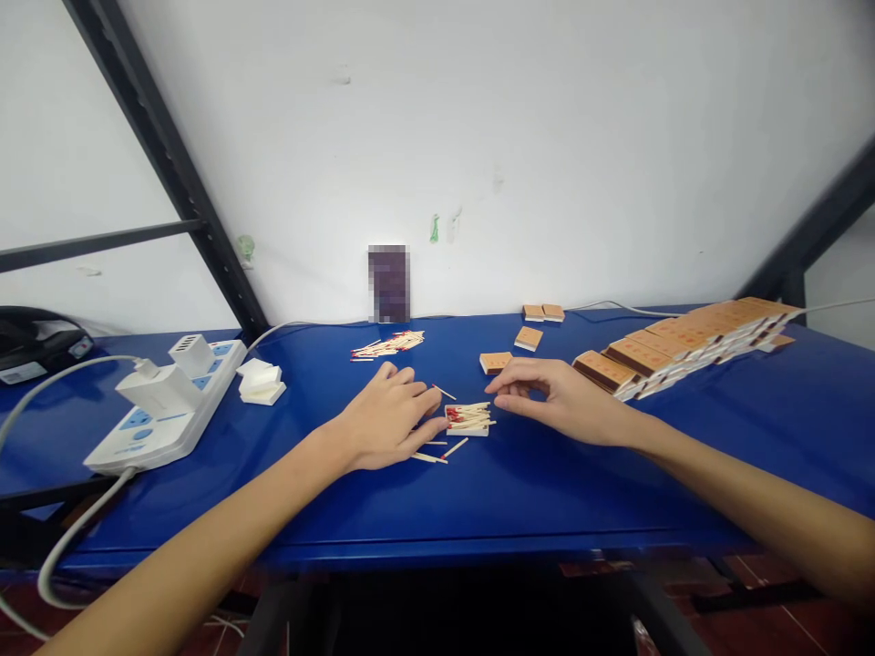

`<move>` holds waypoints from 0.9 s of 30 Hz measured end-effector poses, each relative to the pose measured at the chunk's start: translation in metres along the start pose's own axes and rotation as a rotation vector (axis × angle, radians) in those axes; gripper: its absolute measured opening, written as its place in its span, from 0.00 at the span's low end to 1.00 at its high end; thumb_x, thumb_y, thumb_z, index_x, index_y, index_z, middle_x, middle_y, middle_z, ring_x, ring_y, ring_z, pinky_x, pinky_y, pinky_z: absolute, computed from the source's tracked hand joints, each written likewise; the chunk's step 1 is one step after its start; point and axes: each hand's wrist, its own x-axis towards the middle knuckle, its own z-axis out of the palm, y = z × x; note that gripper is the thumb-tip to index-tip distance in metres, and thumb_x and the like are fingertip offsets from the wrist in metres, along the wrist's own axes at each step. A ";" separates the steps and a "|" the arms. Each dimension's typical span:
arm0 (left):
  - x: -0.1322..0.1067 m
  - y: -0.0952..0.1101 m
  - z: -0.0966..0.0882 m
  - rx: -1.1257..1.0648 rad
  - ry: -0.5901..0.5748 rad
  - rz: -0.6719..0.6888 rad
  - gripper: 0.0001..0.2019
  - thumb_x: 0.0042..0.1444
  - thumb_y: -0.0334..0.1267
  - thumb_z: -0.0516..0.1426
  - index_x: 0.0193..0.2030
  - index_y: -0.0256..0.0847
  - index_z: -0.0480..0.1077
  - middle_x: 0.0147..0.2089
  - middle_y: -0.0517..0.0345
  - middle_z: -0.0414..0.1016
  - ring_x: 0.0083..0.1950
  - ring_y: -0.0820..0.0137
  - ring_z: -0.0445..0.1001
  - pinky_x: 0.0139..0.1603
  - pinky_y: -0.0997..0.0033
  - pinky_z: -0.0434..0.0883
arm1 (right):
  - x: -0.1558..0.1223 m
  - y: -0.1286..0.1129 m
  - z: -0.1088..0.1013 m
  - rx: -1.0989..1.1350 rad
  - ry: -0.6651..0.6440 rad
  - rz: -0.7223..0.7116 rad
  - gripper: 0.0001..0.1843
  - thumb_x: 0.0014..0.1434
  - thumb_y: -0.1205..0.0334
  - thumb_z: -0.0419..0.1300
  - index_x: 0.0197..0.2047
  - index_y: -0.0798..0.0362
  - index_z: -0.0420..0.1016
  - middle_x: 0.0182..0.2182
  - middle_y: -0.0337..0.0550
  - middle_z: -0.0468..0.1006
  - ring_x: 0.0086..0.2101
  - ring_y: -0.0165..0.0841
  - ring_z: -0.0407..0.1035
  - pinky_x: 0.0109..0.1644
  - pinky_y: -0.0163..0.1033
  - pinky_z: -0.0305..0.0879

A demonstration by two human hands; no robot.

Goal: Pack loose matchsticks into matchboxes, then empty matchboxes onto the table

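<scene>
A small white matchbox tray lies on the blue table, heaped with red-tipped matches. At its left edge is my left hand, palm down with fingers apart, the thumb tip at the tray's side. Loose matches are scattered beside and partly under that hand. Just right of the tray hovers my right hand, fingers bent, with a small gap between thumb and forefinger and no match visible there. Behind it sits a closed matchbox.
A match pile lies farther back, near a blurred dark panel. Stacked matchboxes run along the right; another matchbox lies at the back. White empty trays and a power strip are on the left.
</scene>
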 end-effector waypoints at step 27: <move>0.006 0.001 0.004 -0.206 0.069 0.014 0.14 0.65 0.42 0.49 0.49 0.41 0.71 0.47 0.53 0.72 0.48 0.64 0.66 0.48 0.62 0.60 | 0.006 -0.006 0.017 -0.174 -0.058 -0.320 0.11 0.62 0.57 0.57 0.45 0.51 0.75 0.44 0.44 0.78 0.43 0.33 0.72 0.49 0.39 0.66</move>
